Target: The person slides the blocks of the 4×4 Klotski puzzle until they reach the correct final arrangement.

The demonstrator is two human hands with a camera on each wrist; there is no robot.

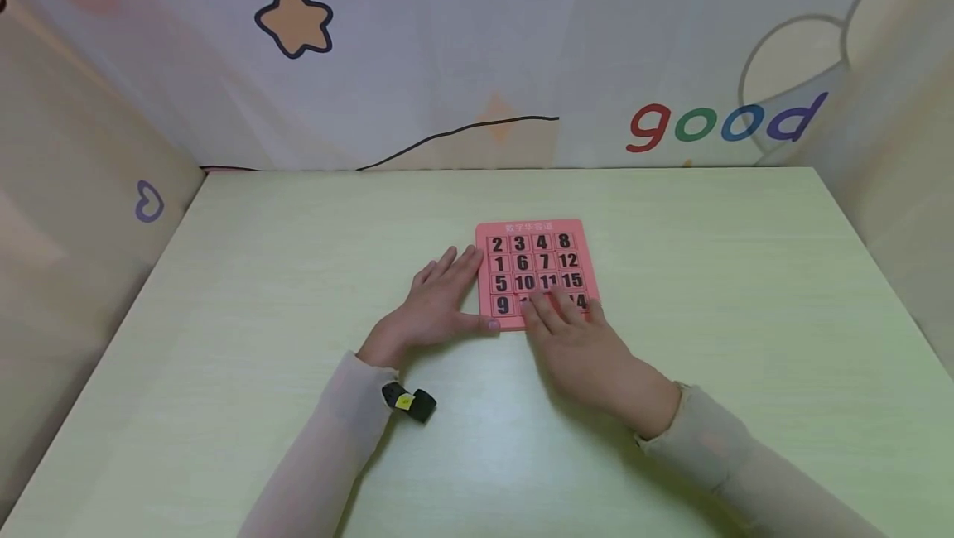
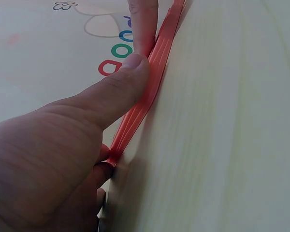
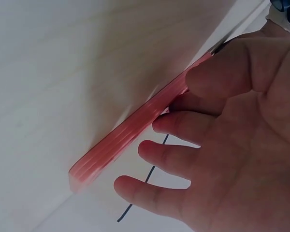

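A pink sliding number puzzle (image 1: 537,223) lies flat on the table, its square tiles printed with black numbers. At its lower left corner is my left hand (image 1: 432,306), the thumb along the near edge and the other fingers against the left side, holding the board. My right hand (image 1: 585,352) reaches over the bottom rows with fingers extended, the fingertips on the tiles and covering part of the lowest row. From the right wrist view, the puzzle's pink edge (image 3: 121,135) shows beyond spread fingers. The left wrist view has the thumb on the puzzle's edge (image 2: 157,72).
The pale green tabletop (image 1: 261,273) extends around the puzzle on all sides. A printed backdrop (image 1: 447,41) with a star and the word "good" rises behind the table's far edge. A black band with a yellow mark (image 1: 406,400) sits at the left wrist.
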